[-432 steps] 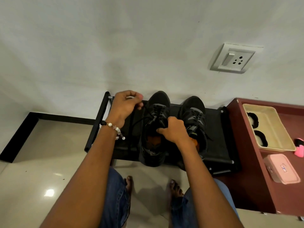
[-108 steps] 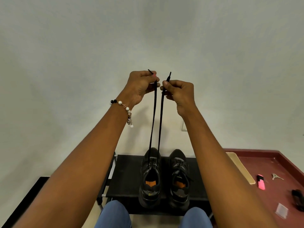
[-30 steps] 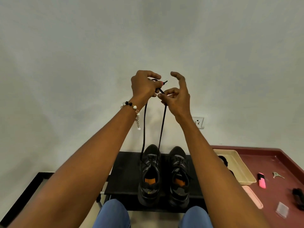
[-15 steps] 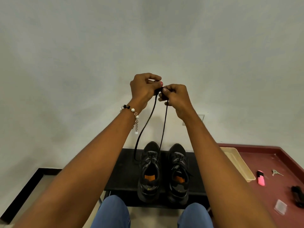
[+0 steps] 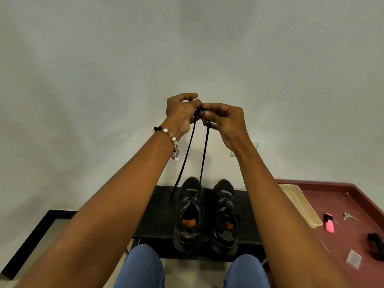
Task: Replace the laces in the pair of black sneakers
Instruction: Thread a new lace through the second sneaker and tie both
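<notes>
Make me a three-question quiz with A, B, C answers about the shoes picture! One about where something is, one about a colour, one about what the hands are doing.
1. Where do the two black sneakers stand?
A. on the black rack
B. on the red table
C. in the cream tray

2. What colour is the marker on the red table?
A. green
B. pink
C. blue

3. What are the left hand and right hand doing?
A. resting on the knees
B. holding a key
C. pinching the black lace up high

Answers:
1 A, both sneakers sit side by side on the rack by the wall.
2 B, it lies pink beside the cream tray.
3 C, two lace strands hang from the hands toward the left sneaker.
</notes>
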Demonstrator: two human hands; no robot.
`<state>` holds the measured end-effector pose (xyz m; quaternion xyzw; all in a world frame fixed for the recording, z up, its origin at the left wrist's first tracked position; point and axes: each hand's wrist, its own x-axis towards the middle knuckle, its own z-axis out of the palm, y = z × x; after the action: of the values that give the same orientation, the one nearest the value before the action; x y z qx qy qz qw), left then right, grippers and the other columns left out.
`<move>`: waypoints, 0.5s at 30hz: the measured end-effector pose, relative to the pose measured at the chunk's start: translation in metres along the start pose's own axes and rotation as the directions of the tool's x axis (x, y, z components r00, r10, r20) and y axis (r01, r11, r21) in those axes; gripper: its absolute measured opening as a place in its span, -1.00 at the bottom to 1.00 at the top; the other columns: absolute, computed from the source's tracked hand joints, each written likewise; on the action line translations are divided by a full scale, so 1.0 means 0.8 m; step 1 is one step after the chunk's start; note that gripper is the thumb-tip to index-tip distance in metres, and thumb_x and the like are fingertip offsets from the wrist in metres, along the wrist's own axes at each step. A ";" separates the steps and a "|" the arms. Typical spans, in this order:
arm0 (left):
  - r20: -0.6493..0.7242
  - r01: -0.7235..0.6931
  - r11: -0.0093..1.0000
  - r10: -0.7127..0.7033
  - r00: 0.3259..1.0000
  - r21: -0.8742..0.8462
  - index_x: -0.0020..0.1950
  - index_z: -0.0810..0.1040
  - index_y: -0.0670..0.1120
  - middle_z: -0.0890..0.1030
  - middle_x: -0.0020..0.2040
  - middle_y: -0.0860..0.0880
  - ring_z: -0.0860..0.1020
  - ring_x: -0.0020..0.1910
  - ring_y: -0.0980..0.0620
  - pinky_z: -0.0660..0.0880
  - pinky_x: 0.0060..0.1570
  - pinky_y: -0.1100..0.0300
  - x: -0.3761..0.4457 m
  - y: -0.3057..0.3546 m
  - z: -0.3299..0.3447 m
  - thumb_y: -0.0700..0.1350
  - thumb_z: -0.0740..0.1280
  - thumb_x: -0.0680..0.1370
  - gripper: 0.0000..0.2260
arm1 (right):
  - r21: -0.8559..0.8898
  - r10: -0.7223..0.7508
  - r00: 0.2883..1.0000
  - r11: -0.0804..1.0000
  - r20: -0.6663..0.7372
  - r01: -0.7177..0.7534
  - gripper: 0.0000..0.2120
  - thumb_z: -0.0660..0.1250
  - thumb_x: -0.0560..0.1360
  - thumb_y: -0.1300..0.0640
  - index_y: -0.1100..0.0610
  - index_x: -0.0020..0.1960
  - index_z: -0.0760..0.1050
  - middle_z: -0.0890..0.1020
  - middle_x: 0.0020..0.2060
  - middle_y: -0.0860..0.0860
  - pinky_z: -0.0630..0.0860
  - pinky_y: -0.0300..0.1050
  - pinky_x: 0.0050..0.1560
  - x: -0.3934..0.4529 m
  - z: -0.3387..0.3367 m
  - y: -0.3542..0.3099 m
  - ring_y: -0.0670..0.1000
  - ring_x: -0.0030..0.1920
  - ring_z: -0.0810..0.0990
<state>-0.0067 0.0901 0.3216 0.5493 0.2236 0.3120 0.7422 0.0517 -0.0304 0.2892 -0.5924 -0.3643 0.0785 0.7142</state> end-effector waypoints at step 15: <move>-0.040 0.047 0.919 -0.068 0.997 -0.391 0.24 0.47 -0.18 0.54 -0.21 -0.18 0.52 -0.36 -0.02 0.62 -0.21 0.05 0.006 -0.018 -0.031 -0.50 0.16 0.55 -0.64 | 0.729 0.315 0.907 0.684 -0.281 -0.012 -0.89 0.24 0.60 0.31 0.20 -0.07 0.50 0.54 -0.34 0.08 0.58 -0.06 -0.23 -0.001 -0.011 0.015 0.04 -0.33 0.53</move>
<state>-0.0170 0.1074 0.3002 0.3757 0.1925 0.3428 0.8392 0.0602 -0.0343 0.2781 -0.3033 -0.1024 0.1604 0.9337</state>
